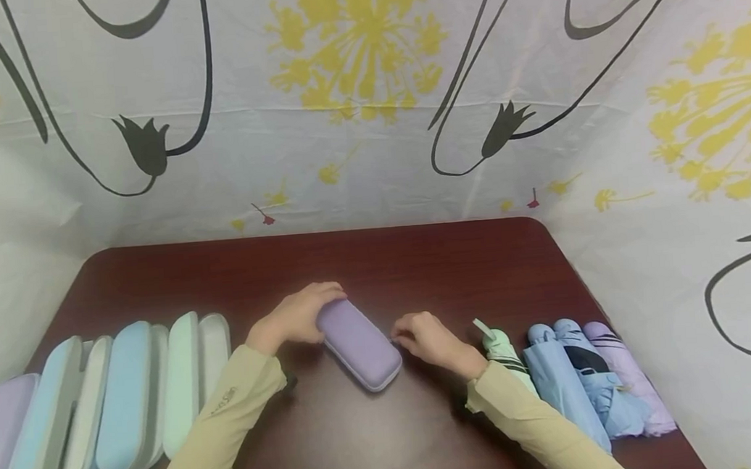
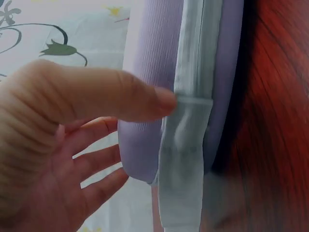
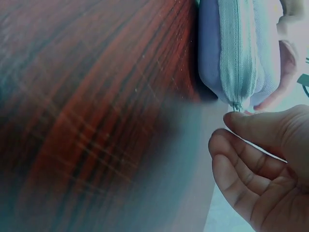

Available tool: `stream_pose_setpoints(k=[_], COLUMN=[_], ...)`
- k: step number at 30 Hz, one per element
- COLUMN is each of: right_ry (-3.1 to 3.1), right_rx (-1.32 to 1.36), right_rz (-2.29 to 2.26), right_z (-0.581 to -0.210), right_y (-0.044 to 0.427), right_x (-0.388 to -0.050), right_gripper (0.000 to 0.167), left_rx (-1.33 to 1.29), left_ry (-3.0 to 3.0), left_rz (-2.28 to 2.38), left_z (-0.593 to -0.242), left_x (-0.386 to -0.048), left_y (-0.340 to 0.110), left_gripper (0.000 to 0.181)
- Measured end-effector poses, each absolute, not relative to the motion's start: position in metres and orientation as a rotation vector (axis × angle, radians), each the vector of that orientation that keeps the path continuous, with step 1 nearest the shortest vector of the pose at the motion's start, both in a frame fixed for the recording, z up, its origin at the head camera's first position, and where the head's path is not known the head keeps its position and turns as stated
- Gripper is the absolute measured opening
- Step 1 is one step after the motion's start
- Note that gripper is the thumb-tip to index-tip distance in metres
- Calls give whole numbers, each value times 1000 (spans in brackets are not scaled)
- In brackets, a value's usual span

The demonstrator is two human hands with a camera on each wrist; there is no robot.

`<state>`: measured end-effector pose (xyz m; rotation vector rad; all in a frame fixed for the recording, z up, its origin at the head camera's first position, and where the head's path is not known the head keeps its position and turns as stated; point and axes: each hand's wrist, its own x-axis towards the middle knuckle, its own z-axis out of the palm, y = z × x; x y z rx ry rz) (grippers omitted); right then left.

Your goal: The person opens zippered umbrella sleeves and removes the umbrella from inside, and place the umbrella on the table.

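Note:
A lilac hard zip case (image 1: 360, 343) lies slantwise on the table in the head view, its zip running along the side. My left hand (image 1: 302, 314) grips its far left end. In the left wrist view the thumb presses on the grey zip band (image 2: 186, 125), with the fingers spread behind the case. At the case's right end is my right hand (image 1: 431, 339). Its thumb and forefinger pinch the zip pull (image 3: 235, 107) in the right wrist view; the pull itself is mostly hidden by the fingertips. The zip looks closed along the part that shows there.
Several zip cases in lilac, blue and mint, including a mint case (image 1: 182, 382), stand in a row on the left. On the right lie folded umbrellas: a mint umbrella (image 1: 504, 352), blue ones (image 1: 563, 388) and a lilac umbrella (image 1: 631, 384). A patterned cloth (image 1: 346, 186) hangs behind the brown table (image 1: 377, 263).

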<state>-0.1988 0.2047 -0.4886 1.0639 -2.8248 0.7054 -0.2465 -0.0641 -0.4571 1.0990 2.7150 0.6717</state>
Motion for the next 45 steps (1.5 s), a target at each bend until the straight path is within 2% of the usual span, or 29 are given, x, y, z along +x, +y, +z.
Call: stream_pose_setpoints(k=[18, 25, 37, 45], right_ry=[-2803, -2792, -2709, -2820], right_rx=[1095, 1033, 963, 849], right_rz=[697, 730, 762, 828], right_z=[-486, -488, -485, -489], right_y=[225, 231, 226, 221], right_x=[-191, -186, -176, -172], right_gripper=[9, 14, 13, 12], left_rx=[1015, 897, 627, 504], left_ry=[2783, 2955, 3136, 3227], left_rz=[777, 785, 668, 798], left_z=[-468, -479, -485, -488], left_x=[-243, -226, -193, -172], left_y=[-77, -79, -70, -62], left_gripper=[72, 72, 76, 76])
